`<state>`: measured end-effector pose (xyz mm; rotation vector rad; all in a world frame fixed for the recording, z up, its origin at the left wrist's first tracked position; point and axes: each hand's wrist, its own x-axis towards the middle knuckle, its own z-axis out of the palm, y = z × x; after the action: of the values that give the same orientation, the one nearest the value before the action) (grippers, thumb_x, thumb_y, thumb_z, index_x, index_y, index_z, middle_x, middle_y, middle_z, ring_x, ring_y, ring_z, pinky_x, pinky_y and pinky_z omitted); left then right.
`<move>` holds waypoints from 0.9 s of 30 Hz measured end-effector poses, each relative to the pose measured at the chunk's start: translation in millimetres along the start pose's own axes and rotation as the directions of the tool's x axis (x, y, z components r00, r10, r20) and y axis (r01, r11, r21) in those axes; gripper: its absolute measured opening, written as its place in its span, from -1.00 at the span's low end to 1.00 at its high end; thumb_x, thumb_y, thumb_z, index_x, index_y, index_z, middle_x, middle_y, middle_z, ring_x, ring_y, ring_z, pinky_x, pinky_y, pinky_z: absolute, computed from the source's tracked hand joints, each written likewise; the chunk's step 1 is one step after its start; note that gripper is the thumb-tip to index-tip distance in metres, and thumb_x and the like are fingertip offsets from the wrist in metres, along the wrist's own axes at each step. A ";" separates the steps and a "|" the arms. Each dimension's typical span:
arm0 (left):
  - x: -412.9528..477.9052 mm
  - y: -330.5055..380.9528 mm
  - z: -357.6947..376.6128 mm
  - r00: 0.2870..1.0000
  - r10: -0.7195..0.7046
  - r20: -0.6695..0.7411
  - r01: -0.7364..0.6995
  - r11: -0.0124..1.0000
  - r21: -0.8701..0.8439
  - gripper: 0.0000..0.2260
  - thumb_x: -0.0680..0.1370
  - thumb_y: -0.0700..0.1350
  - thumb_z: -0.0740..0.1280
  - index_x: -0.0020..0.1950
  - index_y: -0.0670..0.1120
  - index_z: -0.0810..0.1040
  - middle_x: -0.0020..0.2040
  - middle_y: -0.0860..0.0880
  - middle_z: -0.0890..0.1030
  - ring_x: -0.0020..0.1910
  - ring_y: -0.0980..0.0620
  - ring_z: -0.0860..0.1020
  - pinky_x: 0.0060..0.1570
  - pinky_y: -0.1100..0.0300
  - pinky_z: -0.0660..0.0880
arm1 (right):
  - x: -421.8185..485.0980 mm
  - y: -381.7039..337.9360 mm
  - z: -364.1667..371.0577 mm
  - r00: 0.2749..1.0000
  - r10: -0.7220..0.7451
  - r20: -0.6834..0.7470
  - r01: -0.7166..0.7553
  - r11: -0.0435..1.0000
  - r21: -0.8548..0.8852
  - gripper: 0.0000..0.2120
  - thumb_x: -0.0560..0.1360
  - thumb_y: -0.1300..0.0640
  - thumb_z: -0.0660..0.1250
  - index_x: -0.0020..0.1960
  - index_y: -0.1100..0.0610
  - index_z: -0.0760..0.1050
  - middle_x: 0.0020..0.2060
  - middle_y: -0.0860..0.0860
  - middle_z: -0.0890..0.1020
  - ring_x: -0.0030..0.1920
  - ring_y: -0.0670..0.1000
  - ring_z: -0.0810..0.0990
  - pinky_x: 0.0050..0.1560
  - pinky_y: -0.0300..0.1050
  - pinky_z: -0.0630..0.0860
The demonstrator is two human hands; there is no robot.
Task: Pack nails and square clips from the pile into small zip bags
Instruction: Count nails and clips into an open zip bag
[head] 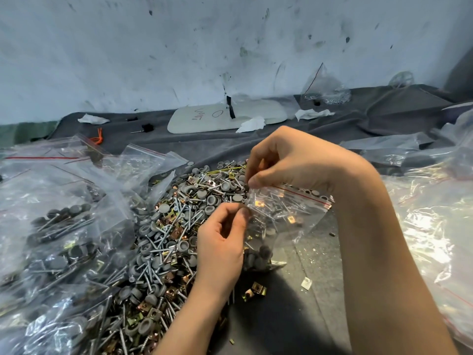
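Beside the pile (153,265) of shiny nails (179,206) and brassy square clips (176,232), our left hand (222,242) and right hand (289,162) each pinched a crinkly clear zip bag (286,213).

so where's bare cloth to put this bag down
Bare grey cloth lies below the held bag, between the pile and the clear plastic on the right; another strip runs before the white board. The left is crowded with filled bags.
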<state>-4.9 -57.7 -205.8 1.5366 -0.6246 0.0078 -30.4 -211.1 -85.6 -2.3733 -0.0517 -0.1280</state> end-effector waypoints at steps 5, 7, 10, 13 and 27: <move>-0.8 2.5 0.2 1.000 -0.005 -0.023 0.005 1.000 -0.019 -0.84 0.58 -0.23 0.28 -0.15 -0.06 0.58 -0.28 -0.02 0.61 -0.32 0.05 0.51 -0.29 0.17 0.47 | 2.2 3.0 2.1 0.999 -0.031 -0.035 0.031 0.999 0.012 -0.89 0.35 0.28 0.45 -0.24 0.09 0.66 -0.41 0.08 0.62 -0.41 -0.09 0.49 -0.32 -0.11 0.45; -0.8 2.9 0.6 1.000 -0.006 -0.030 0.006 1.000 -0.026 -0.83 0.58 -0.23 0.27 -0.15 -0.04 0.58 -0.26 -0.07 0.61 -0.29 -0.10 0.54 -0.26 0.05 0.51 | 3.9 3.8 3.9 0.998 -0.024 -0.053 0.024 1.000 0.013 -0.88 0.33 0.30 0.41 -0.25 0.10 0.64 -0.46 0.00 0.60 -0.44 -0.14 0.49 -0.37 -0.20 0.42; -0.4 5.1 -0.1 1.000 -0.003 -0.024 0.002 1.000 -0.020 -0.84 0.58 -0.18 0.27 -0.17 -0.03 0.57 -0.34 0.00 0.57 -0.37 -0.01 0.47 -0.35 0.14 0.46 | 7.8 2.5 8.4 0.996 -0.033 -0.087 0.037 0.998 0.043 -0.88 0.29 0.31 0.40 -0.26 0.11 0.61 -0.50 -0.09 0.54 -0.47 -0.16 0.45 -0.41 -0.29 0.37; 0.5 5.7 -1.2 1.000 -0.009 -0.019 0.009 0.999 -0.035 -0.87 0.52 -0.03 0.28 -0.18 -0.02 0.55 -0.37 0.08 0.55 -0.39 0.16 0.45 -0.39 0.29 0.39 | 12.8 -0.1 14.7 0.991 -0.052 -0.121 0.055 0.998 0.020 -0.88 0.26 0.30 0.40 -0.28 0.10 0.57 -0.48 -0.09 0.53 -0.44 -0.14 0.45 -0.40 -0.23 0.42; 1.2 2.2 -4.2 0.993 -0.032 -0.111 0.036 0.999 0.033 -0.86 0.58 -0.20 0.29 -0.16 -0.08 0.57 -0.38 0.03 0.52 -0.39 0.17 0.44 -0.38 0.31 0.38 | 9.5 9.5 0.1 0.970 -0.016 -0.241 0.022 1.000 0.021 -0.82 0.34 0.34 0.28 -0.33 0.09 0.48 -0.53 -0.11 0.41 -0.52 -0.15 0.31 -0.51 -0.36 0.27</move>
<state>-3.2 -54.2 -202.9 1.5689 -0.5130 0.0780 -20.2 -217.9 -91.2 -2.3172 0.0403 -0.4220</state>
